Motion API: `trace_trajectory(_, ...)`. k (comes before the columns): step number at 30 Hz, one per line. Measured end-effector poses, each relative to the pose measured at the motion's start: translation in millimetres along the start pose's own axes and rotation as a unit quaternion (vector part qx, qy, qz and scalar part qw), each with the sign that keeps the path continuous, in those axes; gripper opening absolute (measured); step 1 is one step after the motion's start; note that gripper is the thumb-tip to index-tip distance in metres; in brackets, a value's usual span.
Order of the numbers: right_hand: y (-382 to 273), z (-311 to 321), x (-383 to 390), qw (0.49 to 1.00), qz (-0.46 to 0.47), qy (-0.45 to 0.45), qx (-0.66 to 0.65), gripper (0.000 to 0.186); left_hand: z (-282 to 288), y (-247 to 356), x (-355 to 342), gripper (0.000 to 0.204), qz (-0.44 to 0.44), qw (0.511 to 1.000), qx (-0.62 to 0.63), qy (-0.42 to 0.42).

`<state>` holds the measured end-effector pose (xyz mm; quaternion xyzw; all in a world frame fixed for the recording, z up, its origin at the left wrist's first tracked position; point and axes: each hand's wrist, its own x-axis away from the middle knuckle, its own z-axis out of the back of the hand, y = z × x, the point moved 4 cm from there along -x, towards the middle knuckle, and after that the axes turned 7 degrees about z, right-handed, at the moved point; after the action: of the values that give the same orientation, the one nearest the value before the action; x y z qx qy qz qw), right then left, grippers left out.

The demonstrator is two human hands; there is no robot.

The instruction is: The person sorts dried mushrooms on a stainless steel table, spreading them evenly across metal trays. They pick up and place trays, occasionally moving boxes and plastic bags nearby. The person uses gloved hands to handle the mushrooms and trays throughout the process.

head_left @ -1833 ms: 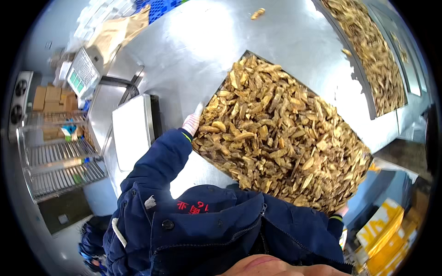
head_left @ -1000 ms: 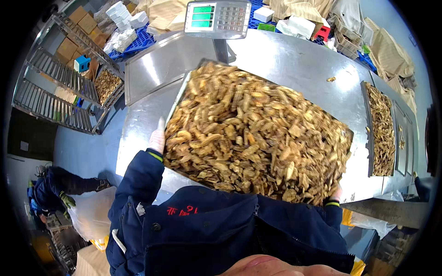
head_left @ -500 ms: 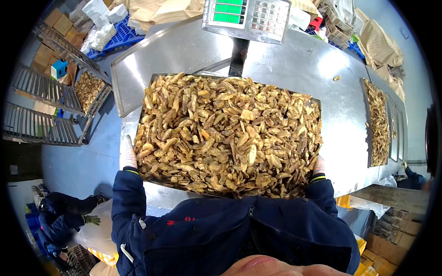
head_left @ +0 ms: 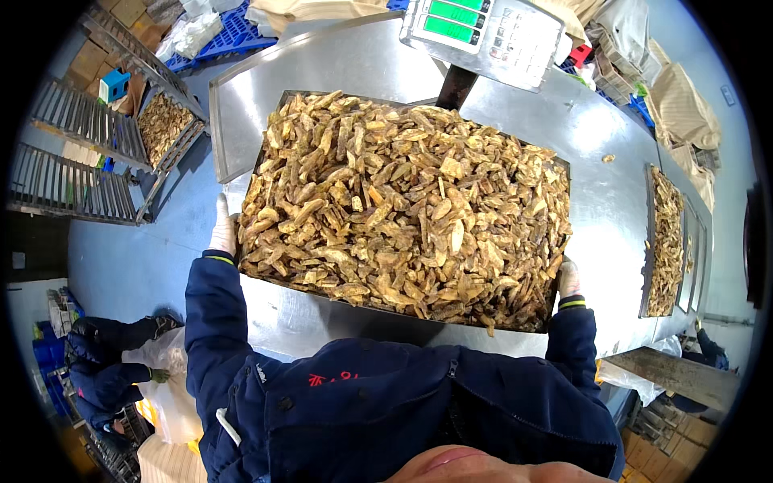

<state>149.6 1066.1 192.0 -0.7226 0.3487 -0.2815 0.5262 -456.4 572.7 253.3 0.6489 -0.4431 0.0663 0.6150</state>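
A wide dark metal tray point(head_left: 554, 301) heaped with brown-yellow dried pieces, like chunks of root, point(head_left: 403, 209) is in front of me. My left hand point(head_left: 223, 227), in a pale glove, grips its left edge, thumb up along the outside. My right hand point(head_left: 569, 278) holds the right edge near the front corner. The fingers of both hands are partly hidden beneath the rim. A shadow falls under the tray's front edge, and the tray sits slightly turned, its right side closer to me. Behind it stands a weighing scale's display point(head_left: 483, 36) on a dark post.
The steel table point(head_left: 604, 193) extends right, where another filled tray point(head_left: 665, 241) lies. One loose piece point(head_left: 608, 158) rests on the tabletop. At left stands a slatted metal rack point(head_left: 88, 121) with a filled tray. A co-worker point(head_left: 109, 370) bends at lower left beside a plastic bag.
The tray has turned slightly clockwise and appears raised from the table, both hands still on its sides. The scale display has shifted right in the view.
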Motion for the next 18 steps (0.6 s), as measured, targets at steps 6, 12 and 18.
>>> trace_trajectory(6, -36.7, 45.4, 54.0, 0.961, -0.097, 0.216, 0.143, 0.060, 95.2, 3.1, 1.8, 0.106, -0.058, 0.980, -0.086, 0.169)
trace_trajectory(12, -29.1, 69.3, 86.1, 0.945, -0.048, 0.295, 0.131, 0.043, 133.5, 10.0, 27.4, 0.053, -0.128, 0.965, 0.084, 0.214)
trace_trajectory(18, -47.5, 94.9, 66.7, 0.947, 0.039, 0.244, 0.204, 0.051, 32.8, 37.0, 81.7, 0.042, -0.362, 0.917, -0.030, 0.163)
